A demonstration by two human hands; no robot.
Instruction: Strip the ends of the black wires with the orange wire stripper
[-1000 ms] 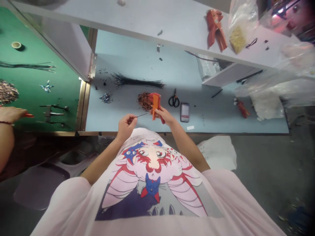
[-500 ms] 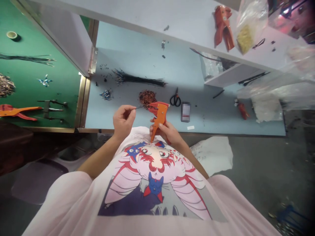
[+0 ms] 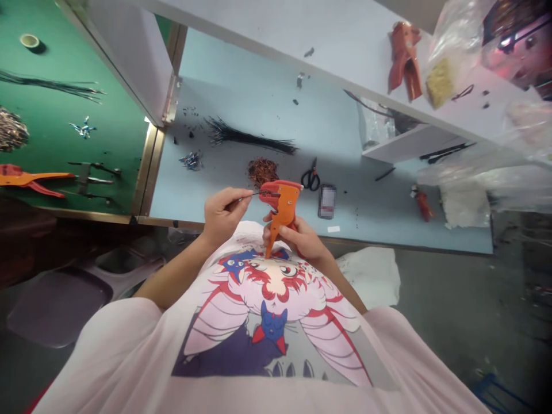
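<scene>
In the head view my left hand [image 3: 225, 214] pinches a thin dark wire [image 3: 245, 197], whose far end is at the red jaws of a wire stripper. My right hand [image 3: 302, 237] is wrapped round the handles of this orange and red wire stripper [image 3: 286, 202], held upright above the table's front edge. Just behind the jaws lies a pile of copper-coloured wire pieces [image 3: 261, 171]. A bundle of long dark wires [image 3: 259, 140] rests further back, and small blue and silver pieces [image 3: 191, 161] lie to its left.
Black scissors [image 3: 311, 178] and a phone [image 3: 327, 201] lie right of the stripper. Red pliers [image 3: 422, 203] and plastic bags are at the right. A raised white shelf [image 3: 336, 57] crosses the back. The green table [image 3: 52, 138] at left holds another stripper [image 3: 34, 181].
My left hand has moved slightly right, bringing the wire to the stripper's jaws. The stripper sits slightly lower and to the right in view. The whole view has shifted a little.
</scene>
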